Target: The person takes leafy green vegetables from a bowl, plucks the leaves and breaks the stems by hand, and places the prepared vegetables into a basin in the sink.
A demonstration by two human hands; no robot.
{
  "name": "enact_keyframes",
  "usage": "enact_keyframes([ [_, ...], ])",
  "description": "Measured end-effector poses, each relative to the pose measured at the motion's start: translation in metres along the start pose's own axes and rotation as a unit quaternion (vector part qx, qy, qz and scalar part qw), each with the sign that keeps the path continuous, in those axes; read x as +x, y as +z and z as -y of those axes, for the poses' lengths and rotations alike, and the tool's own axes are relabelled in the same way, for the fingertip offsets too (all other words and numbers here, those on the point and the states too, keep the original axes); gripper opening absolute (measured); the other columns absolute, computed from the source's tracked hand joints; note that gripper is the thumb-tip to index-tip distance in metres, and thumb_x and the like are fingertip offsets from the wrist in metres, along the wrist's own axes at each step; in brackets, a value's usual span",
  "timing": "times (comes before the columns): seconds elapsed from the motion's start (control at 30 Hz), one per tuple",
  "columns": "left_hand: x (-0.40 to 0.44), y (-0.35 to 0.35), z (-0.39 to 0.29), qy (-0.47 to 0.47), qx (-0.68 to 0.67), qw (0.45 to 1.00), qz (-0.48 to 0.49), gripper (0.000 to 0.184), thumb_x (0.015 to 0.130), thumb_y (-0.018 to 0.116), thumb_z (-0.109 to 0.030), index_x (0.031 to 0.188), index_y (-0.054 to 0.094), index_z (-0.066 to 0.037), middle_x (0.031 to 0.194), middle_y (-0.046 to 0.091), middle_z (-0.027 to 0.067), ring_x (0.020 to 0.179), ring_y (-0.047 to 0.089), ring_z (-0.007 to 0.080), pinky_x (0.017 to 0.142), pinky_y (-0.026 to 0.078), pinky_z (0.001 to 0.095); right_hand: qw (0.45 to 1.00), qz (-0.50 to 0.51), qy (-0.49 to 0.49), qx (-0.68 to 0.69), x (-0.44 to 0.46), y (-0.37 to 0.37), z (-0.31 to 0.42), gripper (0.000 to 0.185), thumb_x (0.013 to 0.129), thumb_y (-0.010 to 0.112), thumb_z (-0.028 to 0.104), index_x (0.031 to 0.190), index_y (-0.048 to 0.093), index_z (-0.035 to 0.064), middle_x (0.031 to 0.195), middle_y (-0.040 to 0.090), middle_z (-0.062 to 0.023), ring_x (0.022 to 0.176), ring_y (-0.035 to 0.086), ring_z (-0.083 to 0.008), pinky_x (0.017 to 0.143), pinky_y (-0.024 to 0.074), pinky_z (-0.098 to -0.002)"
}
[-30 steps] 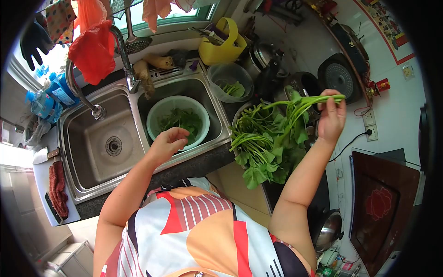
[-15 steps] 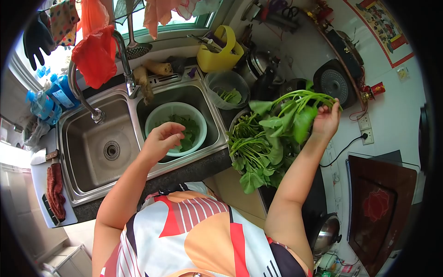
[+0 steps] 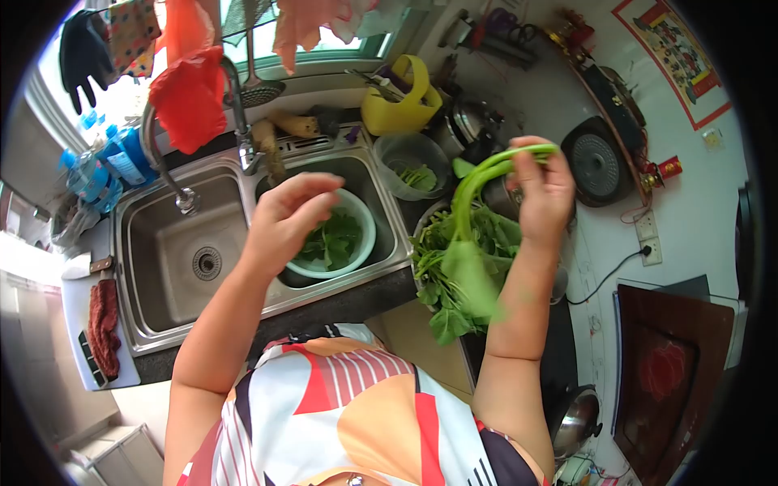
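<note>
Bent stems of leafy greens [image 3: 468, 202] are gripped at one end by my right hand [image 3: 545, 194], with the leaves hanging blurred below. Beneath them, a heap of the same greens [image 3: 438, 263] fills a container on the counter. My left hand [image 3: 288, 219] hovers over the near left side of a pale green basin [image 3: 369, 235]. Its thumb and fingers are apart, and I see nothing between them. Loose leaves [image 3: 334, 243] lie in the basin, which sits in the right sink bowl.
The left sink bowl [image 3: 166, 271] has a curved faucet [image 3: 186, 198] above it. A clear tub [image 3: 389, 158] with a few leaves stands behind the heap, near a yellow basket [image 3: 397, 113]. A knife [image 3: 89, 266] and a brown cloth [image 3: 103, 328] lie at far left.
My right hand has moved left and slightly down with the greens, whose leaves now swing below the stems. My left hand has risen a little. The whole view has shifted slightly.
</note>
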State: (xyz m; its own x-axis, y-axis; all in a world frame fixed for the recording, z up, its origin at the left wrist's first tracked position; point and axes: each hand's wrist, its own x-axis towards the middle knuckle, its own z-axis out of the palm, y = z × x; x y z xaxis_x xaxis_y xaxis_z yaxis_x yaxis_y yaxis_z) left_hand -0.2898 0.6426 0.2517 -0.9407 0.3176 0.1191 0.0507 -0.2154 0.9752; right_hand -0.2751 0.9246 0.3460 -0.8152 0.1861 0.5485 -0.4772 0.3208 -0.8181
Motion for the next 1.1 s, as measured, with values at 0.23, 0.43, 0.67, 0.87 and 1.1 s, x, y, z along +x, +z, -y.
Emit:
enact_keyframes([
  [0.23,0.02,0.019,-0.017,0.13,0.203,0.97,0.027,0.028,0.077,0.066,-0.009,0.103,0.057,-0.001,0.078,0.056,-0.0029,0.069,0.048,0.0032,0.058,0.042,0.0206,0.944,0.264,-0.16,-0.117,-0.015,0.114,0.016,0.016,0.076,0.062,0.004,0.092,0.058,0.0009,0.077,0.057,-0.0109,0.062,0.054,-0.0198,0.056,0.0432,-0.0283],
  [0.43,0.007,-0.019,-0.003,-0.037,0.025,0.998,0.037,0.021,0.085,0.059,-0.016,0.102,0.064,-0.004,0.067,0.053,-0.0054,0.06,0.045,0.0017,0.053,0.036,0.0187,0.947,0.292,-0.105,-0.08,-0.006,0.135,0.011,0.026,0.077,0.063,0.008,0.103,0.059,0.0021,0.076,0.056,-0.0108,0.063,0.054,-0.019,0.057,0.0433,-0.0288],
  [0.67,-0.017,-0.094,0.018,-0.028,-0.179,0.982,-0.055,0.03,0.092,0.045,-0.025,0.098,0.062,0.0,0.065,0.048,-0.0011,0.06,0.042,0.008,0.056,0.033,0.0218,0.851,0.177,-0.183,-0.459,0.029,0.08,-0.005,0.021,0.084,0.054,0.016,0.101,0.058,0.0044,0.097,0.061,-0.0122,0.088,0.058,-0.0303,0.073,0.0455,-0.0381],
  [0.87,-0.031,-0.104,0.021,-0.03,-0.175,0.978,-0.109,0.027,0.091,0.048,-0.026,0.099,0.061,-0.004,0.066,0.053,-0.0016,0.057,0.044,0.0051,0.053,0.034,0.0186,0.743,0.363,-0.039,-0.562,0.016,-0.016,-0.098,0.012,0.078,0.058,0.013,0.089,0.06,0.0085,0.086,0.057,-0.0093,0.085,0.053,-0.0317,0.073,0.0431,-0.0397],
  [1.1,-0.027,-0.089,0.028,-0.073,-0.082,0.985,-0.133,0.023,0.09,0.051,-0.024,0.1,0.06,-0.005,0.068,0.056,-0.0024,0.056,0.046,0.002,0.049,0.033,0.0156,0.747,0.305,0.142,-0.573,-0.042,-0.023,-0.12,0.036,0.074,0.064,0.016,0.11,0.057,0.0134,0.113,0.048,-0.0107,0.1,0.051,-0.0305,0.081,0.0433,-0.0396],
])
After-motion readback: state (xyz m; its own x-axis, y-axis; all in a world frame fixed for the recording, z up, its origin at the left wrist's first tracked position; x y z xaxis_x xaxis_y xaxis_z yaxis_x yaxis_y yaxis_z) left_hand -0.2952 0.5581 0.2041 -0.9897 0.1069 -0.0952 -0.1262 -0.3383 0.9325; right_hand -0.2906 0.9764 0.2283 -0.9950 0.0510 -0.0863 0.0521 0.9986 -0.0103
